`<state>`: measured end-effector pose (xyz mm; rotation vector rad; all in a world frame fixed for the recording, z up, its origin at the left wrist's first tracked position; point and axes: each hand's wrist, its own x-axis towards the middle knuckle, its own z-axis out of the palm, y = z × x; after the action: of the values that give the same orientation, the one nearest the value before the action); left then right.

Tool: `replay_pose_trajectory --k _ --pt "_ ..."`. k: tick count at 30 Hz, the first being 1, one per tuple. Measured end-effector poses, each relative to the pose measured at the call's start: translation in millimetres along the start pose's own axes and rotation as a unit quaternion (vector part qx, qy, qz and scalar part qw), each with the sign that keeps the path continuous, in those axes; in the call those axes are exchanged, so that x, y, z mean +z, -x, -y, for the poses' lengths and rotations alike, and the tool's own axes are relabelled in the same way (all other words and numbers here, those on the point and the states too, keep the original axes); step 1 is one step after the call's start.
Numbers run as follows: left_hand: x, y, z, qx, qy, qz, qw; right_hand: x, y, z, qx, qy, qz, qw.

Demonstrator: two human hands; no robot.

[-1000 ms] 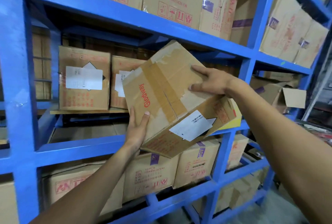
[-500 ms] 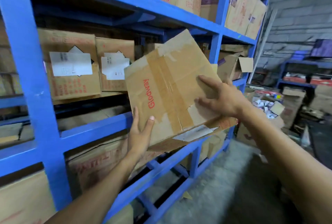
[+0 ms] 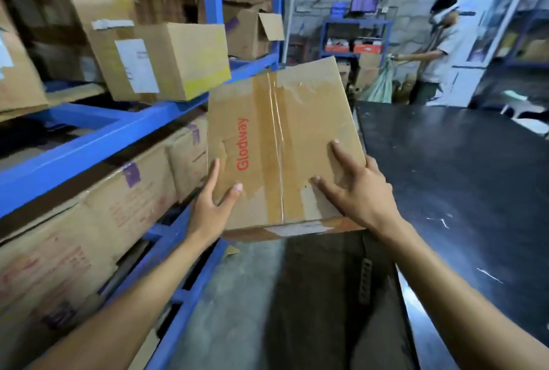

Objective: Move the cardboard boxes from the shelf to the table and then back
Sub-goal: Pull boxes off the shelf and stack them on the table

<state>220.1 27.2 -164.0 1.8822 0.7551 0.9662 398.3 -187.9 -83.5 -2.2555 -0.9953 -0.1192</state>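
Observation:
I hold a taped cardboard box (image 3: pixel 279 144) with red "Glodway" lettering in both hands, in the air between the blue shelf (image 3: pixel 98 144) on the left and the black table (image 3: pixel 463 179) on the right. My left hand (image 3: pixel 214 206) grips its lower left edge, thumb on top. My right hand (image 3: pixel 356 191) lies spread on its lower right corner. The box is tilted, top face toward me. More cardboard boxes (image 3: pixel 166 57) stand on the shelf.
Large boxes (image 3: pixel 89 221) fill the lower shelf level. A person (image 3: pixel 439 42) stands at the back right beside a small blue rack (image 3: pixel 356 37). Grey concrete floor (image 3: pixel 267 295) runs between shelf and table.
The box has come away from the shelf and swung right toward the table. My view has turned right, bringing the black table and the person into sight.

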Motion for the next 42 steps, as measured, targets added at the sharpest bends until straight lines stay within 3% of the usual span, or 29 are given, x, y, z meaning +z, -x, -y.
replay_pose_trajectory --k 5,9,16,21,28,30,33,35,42 --pt "96.8 -40.3 3.6 0.014 -0.032 0.138 0.99 -2.3 12.7 -83.7 0.151 -0.017 -0.041 0.987" --pt "187.9 -65.3 -4.5 0.019 -0.015 0.268 0.963 -13.7 21.8 -146.9 0.259 -0.033 -0.076 0.962" --pt "340.1 -94.8 -38.7 0.067 -0.088 0.439 0.892 -33.5 38.2 -239.4 0.423 -0.034 -0.145 0.894" --pt "431.0 -107.9 -57.0 0.116 -0.125 0.551 0.817 -32.3 44.7 -277.7 0.526 -0.033 -0.168 0.833" --pt "540.5 -125.5 -80.0 0.231 -0.16 0.634 0.721 -27.9 34.0 -299.8 0.609 -0.03 -0.238 0.756" --pt "560.6 -125.4 -88.5 0.253 -0.149 0.655 0.696 -25.3 27.2 -296.3 0.627 0.029 -0.243 0.739" --pt "584.0 -122.0 -101.5 0.291 -0.136 0.674 0.666 -17.4 21.6 -293.8 0.649 0.197 -0.2 0.707" --pt "598.2 -119.1 -107.6 0.303 -0.126 0.686 0.649 -17.2 21.5 -295.3 0.656 0.251 -0.168 0.692" --pt "627.3 -100.4 -120.4 0.301 -0.086 0.731 0.607 -34.4 28.5 -286.9 0.714 0.295 -0.084 0.629"
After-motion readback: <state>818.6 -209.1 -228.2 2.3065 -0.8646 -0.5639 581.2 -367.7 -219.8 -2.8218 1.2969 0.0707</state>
